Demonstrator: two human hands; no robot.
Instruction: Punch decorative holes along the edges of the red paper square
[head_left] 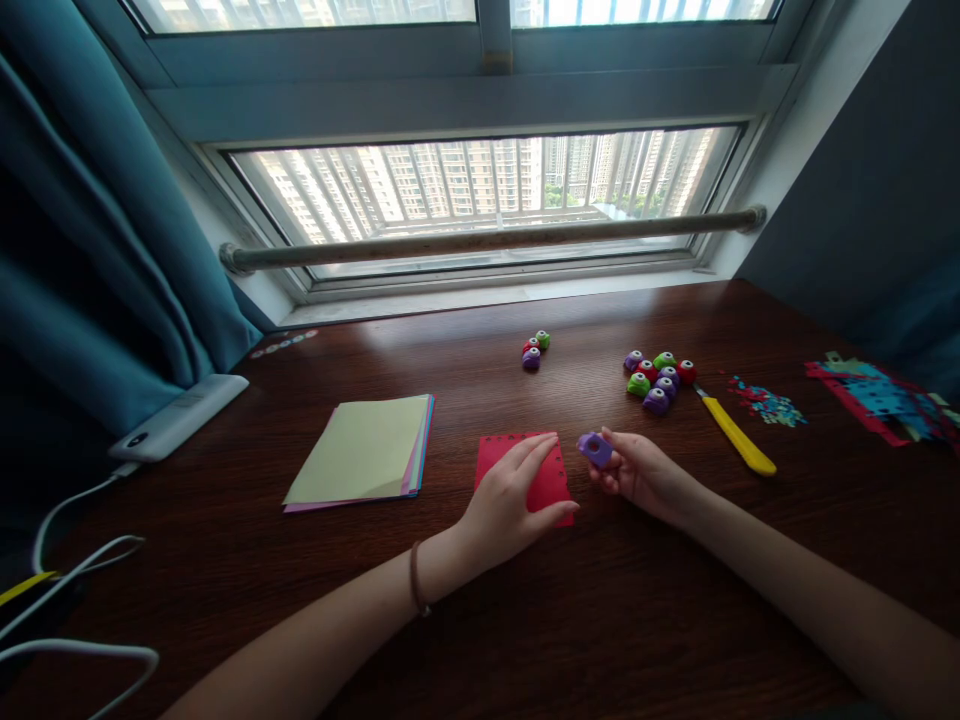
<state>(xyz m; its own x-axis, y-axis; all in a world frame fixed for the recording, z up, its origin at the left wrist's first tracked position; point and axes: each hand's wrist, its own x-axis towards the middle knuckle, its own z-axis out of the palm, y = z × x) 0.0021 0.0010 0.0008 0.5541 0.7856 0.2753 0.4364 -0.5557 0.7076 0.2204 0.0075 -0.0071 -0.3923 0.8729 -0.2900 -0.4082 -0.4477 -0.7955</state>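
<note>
Punching time: left hand [514, 490] lies flat on red paper [541, 482]; right hand [634, 470], at 3 o'clock, pinches purple punch [596, 448]. Next, I think, slide paper's edge into the punch.

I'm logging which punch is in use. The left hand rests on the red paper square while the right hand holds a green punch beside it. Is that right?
Not quite: the punch in the right hand is purple, not green. The head view shows it. The rest holds: the left hand rests on the red paper square, with the punch beside it.
</note>
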